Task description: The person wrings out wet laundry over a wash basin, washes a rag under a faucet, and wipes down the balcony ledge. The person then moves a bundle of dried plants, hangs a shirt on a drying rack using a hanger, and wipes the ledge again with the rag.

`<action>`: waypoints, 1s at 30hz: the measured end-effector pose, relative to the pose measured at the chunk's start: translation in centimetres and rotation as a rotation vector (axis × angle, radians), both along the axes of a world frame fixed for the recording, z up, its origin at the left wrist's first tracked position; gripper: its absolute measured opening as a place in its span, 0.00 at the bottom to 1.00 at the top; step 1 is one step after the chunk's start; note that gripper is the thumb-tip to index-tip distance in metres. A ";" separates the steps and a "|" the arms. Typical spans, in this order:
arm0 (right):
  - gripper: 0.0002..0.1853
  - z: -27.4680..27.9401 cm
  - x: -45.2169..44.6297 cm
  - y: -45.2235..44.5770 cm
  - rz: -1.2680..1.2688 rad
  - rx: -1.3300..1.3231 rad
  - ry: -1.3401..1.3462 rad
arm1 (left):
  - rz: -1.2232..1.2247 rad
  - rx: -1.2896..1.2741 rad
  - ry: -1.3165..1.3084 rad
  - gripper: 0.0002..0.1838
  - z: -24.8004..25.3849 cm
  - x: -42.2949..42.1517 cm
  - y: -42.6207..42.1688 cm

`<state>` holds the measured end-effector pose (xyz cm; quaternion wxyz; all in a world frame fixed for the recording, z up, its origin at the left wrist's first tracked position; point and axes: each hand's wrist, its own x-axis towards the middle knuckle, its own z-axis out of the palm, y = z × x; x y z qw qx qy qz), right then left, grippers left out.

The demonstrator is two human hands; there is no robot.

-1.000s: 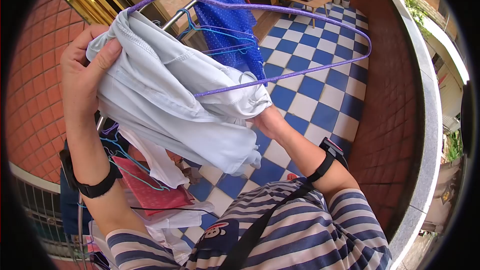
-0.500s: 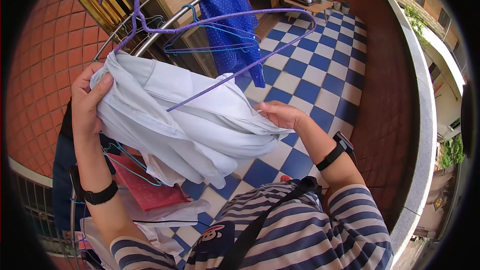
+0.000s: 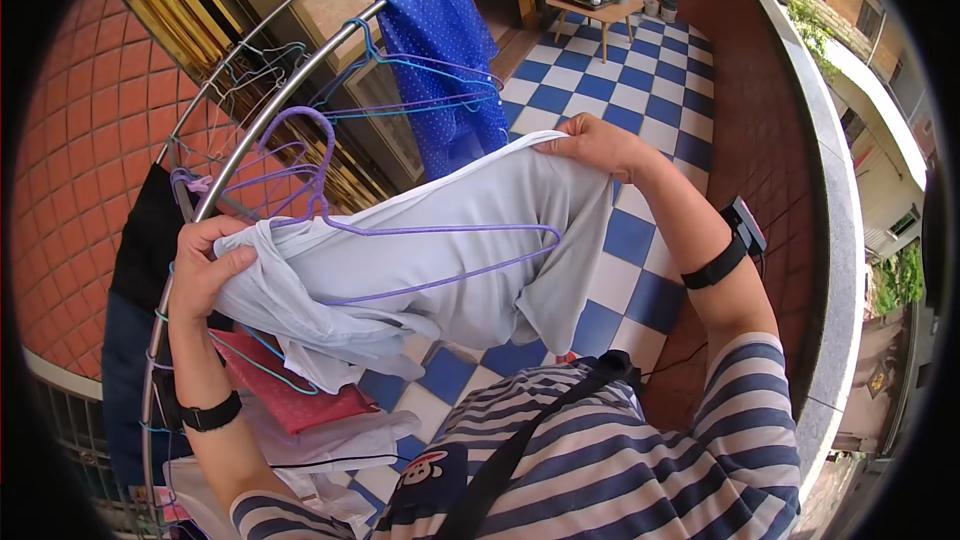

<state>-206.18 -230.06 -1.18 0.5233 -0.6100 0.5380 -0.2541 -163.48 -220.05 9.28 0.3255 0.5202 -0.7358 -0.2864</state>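
Note:
A pale, almost white shirt (image 3: 450,200) is stretched between my two hands. My left hand (image 3: 208,262) is closed on its bunched left end, thumb on top. Higher up on the right, my right hand (image 3: 598,147) pinches the shirt's upper edge and holds it out. A purple hanger (image 3: 450,230) has its left end inside the cloth beside my left hand. Its right arm lies outside, in front of the shirt. The hanger's hook rises close to the metal rail; whether it rests on the rail I cannot tell.
A curved metal rail (image 3: 285,88) carries a blue dotted cloth (image 3: 440,50) and several hangers. Below left hang a red cloth (image 3: 285,380), white garments (image 3: 330,435) and dark clothing (image 3: 135,340). A small wooden table (image 3: 600,10) stands far back. A wall (image 3: 775,190) runs along the right.
My right hand has moved up and right, pulling the shirt's edge out wide. The purple hanger has dropped lower, toward the rail. My left hand keeps its grip, slightly lower.

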 end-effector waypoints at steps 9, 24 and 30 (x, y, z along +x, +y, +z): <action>0.30 8.6 5.3 4.9 -0.086 -0.144 0.065 | 0.078 -0.215 -0.080 0.07 -6.0 -7.3 -2.4; 0.10 10.5 4.5 10.0 0.305 -1.151 0.036 | 0.097 -0.277 0.915 0.05 -6.0 -6.4 -5.1; 0.14 12.4 3.9 2.5 -0.151 -1.953 0.633 | 0.070 -0.435 0.722 0.05 -6.0 -5.7 -6.3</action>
